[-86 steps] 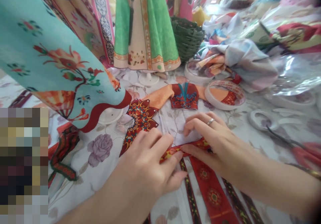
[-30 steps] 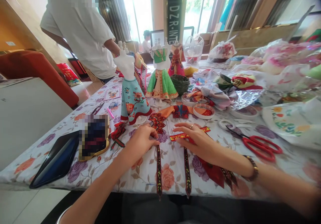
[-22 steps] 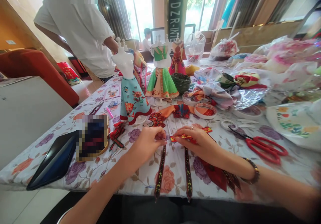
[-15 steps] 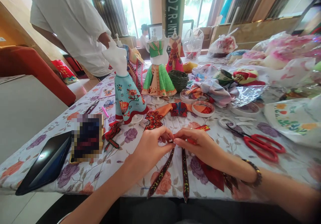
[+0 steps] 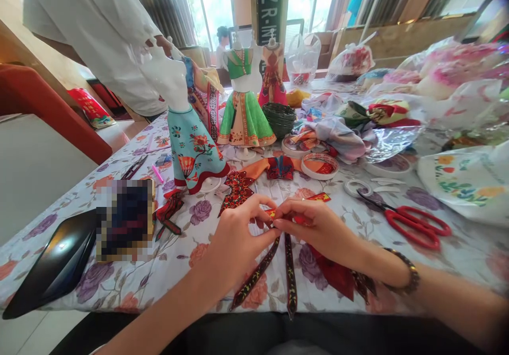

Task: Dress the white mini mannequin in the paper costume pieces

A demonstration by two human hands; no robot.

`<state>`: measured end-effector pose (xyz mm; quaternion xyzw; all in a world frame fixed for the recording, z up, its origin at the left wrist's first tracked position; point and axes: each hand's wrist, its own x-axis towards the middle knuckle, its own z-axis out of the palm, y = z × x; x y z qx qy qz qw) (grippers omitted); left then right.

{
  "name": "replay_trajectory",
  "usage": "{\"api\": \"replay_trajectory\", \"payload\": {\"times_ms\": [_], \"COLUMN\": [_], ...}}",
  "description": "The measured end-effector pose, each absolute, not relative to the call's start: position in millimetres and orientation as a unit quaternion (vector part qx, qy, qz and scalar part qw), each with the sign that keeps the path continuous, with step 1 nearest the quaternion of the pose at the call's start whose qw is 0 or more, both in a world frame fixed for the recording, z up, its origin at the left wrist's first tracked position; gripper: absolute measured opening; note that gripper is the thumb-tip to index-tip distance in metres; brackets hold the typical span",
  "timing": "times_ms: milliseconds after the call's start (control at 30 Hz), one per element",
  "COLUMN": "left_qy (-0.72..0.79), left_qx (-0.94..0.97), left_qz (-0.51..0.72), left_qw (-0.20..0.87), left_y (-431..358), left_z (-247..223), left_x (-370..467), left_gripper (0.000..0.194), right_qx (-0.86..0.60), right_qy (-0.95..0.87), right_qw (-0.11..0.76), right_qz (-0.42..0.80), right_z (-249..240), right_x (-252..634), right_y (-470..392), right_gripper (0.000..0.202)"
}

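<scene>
My left hand (image 5: 242, 225) and my right hand (image 5: 306, 219) meet fingertip to fingertip above the tablecloth. Both pinch the upper part of a narrow dark ribbon (image 5: 291, 280) with a yellow pattern. Two pointed tails of it hang down toward the table's front edge; the gripped part is hidden by my fingers. Under my right hand lies a piece of dark red fabric (image 5: 334, 275). Beyond my hands an orange and red patterned fabric piece (image 5: 238, 188) rests flat. To the left stands a small white mannequin in a light blue skirt (image 5: 194, 148).
Red-handled scissors (image 5: 417, 225) and tape rolls (image 5: 320, 166) lie on the right. A phone (image 5: 125, 219) and a black glossy object (image 5: 51, 265) are on the left. Behind are a mannequin in a green dress (image 5: 246, 116), a dark basket (image 5: 279, 119) and a standing person in white (image 5: 91, 31).
My view has shifted slightly, so the table's things sit a little further left. Both hands keep their pinch on the ribbon, with only small finger movement.
</scene>
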<state>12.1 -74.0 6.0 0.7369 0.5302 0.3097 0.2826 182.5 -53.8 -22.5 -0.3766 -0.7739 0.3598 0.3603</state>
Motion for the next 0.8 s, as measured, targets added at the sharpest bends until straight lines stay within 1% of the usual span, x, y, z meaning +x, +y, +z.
{"api": "replay_trajectory", "payload": {"times_ms": [133, 300, 433, 633, 800], "left_qy": [0.523, 0.516, 0.523, 0.508, 0.504], "left_qx": [0.73, 0.711, 0.7, 0.711, 0.72], "left_qz": [0.33, 0.353, 0.356, 0.352, 0.349], "left_qw": [0.292, 0.321, 0.332, 0.335, 0.324], "left_y": [-73.6, -71.6, -69.7, -69.9, -69.6], "left_z": [5.1, 6.2, 7.5, 9.2, 8.9], "left_x": [9.0, 7.2, 8.2, 8.5, 8.8], "left_gripper": [0.024, 0.008, 0.013, 0.01, 0.01], "right_qx": [-0.375, -0.386, -0.384, -0.381, -0.384], "right_qy": [-0.768, -0.748, -0.731, -0.714, -0.713], "right_qw": [0.38, 0.408, 0.415, 0.414, 0.412], "right_qz": [0.354, 0.354, 0.381, 0.417, 0.418], "right_z": [-20.5, -19.3, -21.3, -22.7, -22.8], "right_x": [182.3, 183.5, 184.1, 183.6, 183.3], "right_y": [-55.3, -54.7, -55.0, -56.0, -55.3], "right_gripper": [0.01, 0.013, 0.013, 0.015, 0.016]}}
